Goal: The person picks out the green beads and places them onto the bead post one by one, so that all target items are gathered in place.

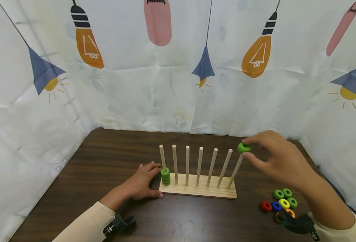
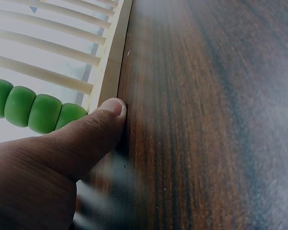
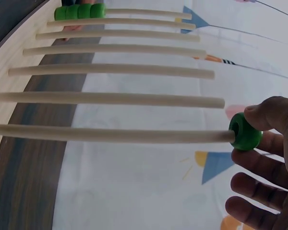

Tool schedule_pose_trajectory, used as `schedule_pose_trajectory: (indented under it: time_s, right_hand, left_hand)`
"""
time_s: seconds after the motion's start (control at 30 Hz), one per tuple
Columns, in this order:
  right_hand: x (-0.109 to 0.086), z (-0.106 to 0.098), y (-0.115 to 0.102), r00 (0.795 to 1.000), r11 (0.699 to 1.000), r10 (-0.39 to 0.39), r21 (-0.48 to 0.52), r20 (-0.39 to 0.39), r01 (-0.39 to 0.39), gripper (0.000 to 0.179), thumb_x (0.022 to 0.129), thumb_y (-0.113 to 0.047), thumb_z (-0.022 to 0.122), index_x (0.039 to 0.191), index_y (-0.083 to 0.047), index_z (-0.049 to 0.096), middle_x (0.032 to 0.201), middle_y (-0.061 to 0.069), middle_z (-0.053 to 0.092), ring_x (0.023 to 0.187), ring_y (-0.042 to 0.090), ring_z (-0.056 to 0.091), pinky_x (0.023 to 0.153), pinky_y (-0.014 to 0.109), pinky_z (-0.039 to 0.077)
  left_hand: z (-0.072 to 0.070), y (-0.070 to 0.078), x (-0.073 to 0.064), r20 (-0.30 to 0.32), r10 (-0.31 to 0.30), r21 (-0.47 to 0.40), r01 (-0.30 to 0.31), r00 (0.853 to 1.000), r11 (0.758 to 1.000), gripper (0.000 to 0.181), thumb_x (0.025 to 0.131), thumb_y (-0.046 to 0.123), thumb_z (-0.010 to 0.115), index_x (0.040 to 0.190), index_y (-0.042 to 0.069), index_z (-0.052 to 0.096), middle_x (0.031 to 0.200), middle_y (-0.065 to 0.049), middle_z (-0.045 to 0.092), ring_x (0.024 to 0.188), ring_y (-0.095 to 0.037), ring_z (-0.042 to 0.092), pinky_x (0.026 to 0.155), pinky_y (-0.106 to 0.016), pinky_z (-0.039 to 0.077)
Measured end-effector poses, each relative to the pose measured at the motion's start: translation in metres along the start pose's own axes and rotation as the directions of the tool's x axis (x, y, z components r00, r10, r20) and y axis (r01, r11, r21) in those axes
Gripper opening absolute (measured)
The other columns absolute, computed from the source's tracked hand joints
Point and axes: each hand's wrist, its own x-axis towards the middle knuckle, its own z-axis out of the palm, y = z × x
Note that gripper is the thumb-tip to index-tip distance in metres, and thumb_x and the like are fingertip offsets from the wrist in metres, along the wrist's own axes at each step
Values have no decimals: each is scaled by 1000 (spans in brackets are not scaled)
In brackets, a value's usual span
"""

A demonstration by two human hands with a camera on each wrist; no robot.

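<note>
A wooden peg stand with several upright pegs stands in front of me. Green beads are stacked on its leftmost peg. My left hand holds the base's left end, thumb at the front corner and fingers towards the back. In the left wrist view, the thumb presses the base edge beside the stacked beads. My right hand pinches a green bead between thumb and fingers at the top of the rightmost peg. The right wrist view has this bead right at the peg's tip, its hole facing the peg.
Loose beads lie on the dark wooden table right of the stand: several green, a red one, a blue one, a yellow one and orange. A printed white sheet hangs behind.
</note>
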Motion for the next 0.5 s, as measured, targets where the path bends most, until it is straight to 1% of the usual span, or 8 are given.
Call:
schedule_pose_trajectory:
  time_s: [0.07, 0.13, 0.2, 0.23, 0.3, 0.4, 0.43, 0.5]
  right_hand:
    - [1, 2, -1, 1000, 1000, 4, -3, 2, -4, 30, 93, -37, 78, 115, -17, 73, 110, -9, 72, 100, 13, 63, 81, 16, 45]
    - [2, 4, -3, 1000, 1000, 7, -5, 2, -7, 37, 98, -50, 66, 116, -18, 73, 110, -9, 71, 100, 13, 63, 81, 16, 45]
    - [4, 5, -4, 1000, 1000, 10, -6, 1, -10, 47, 100, -58, 53, 115, -18, 73, 109, -10, 71, 101, 13, 63, 81, 17, 46]
    - [5, 5, -4, 1000, 1000, 12, -7, 1, -12, 47, 100, -58, 53, 115, -18, 73, 110, -10, 71, 101, 13, 63, 81, 18, 47]
    - [6, 6, -5, 1000, 1000, 15, -6, 4, -15, 41, 100, -54, 59, 116, -18, 73, 110, -10, 71, 102, 13, 63, 81, 19, 47]
    - [8, 8, -6, 1000, 1000, 18, -6, 12, -18, 29, 96, -39, 74, 116, -17, 73, 109, -10, 71, 102, 12, 63, 81, 18, 47]
    - [9, 8, -7, 1000, 1000, 19, -5, 15, -19, 28, 93, -32, 77, 116, -17, 73, 109, -10, 71, 102, 12, 62, 81, 18, 47]
    - [10, 9, -8, 999, 1000, 22, -6, 23, -22, 30, 88, -23, 82, 116, -17, 72, 109, -11, 71, 101, 12, 62, 81, 17, 46]
  left_hand:
    - [0, 1, 0, 2, -1, -1, 1, 1000, 1000, 89, 81, 52, 85, 148, 5, 51, 155, -19, 40, 148, -45, 28, 117, -69, 15]
    - [0, 1, 0, 4, 0, 2, 0, 1000, 1000, 89, 81, 52, 85, 148, 5, 51, 155, -19, 40, 148, -45, 29, 117, -69, 16]
    - [0, 0, 1, 5, -1, 4, 1, 1000, 1000, 90, 81, 53, 85, 148, 5, 51, 155, -19, 40, 148, -45, 29, 117, -69, 16]
    - [0, 0, 1, 6, -3, 2, 3, 1000, 1000, 90, 80, 53, 85, 148, 5, 51, 156, -19, 39, 148, -44, 29, 117, -69, 16]
    - [0, -1, 1, 5, -1, -3, 1, 1000, 1000, 91, 81, 54, 84, 149, 5, 50, 156, -19, 39, 148, -45, 29, 117, -69, 15]
    - [0, -1, 0, -6, 12, -24, -12, 1000, 1000, 91, 80, 55, 84, 148, 4, 51, 155, -20, 40, 148, -46, 28, 116, -69, 15]
    - [0, -1, 0, -13, 21, -34, -21, 1000, 999, 90, 81, 55, 83, 147, 4, 51, 154, -21, 40, 147, -48, 28, 116, -71, 16]
    - [1, -1, 0, -21, 29, -40, -30, 999, 999, 89, 81, 56, 83, 146, 3, 52, 153, -21, 41, 147, -49, 28, 115, -71, 16]
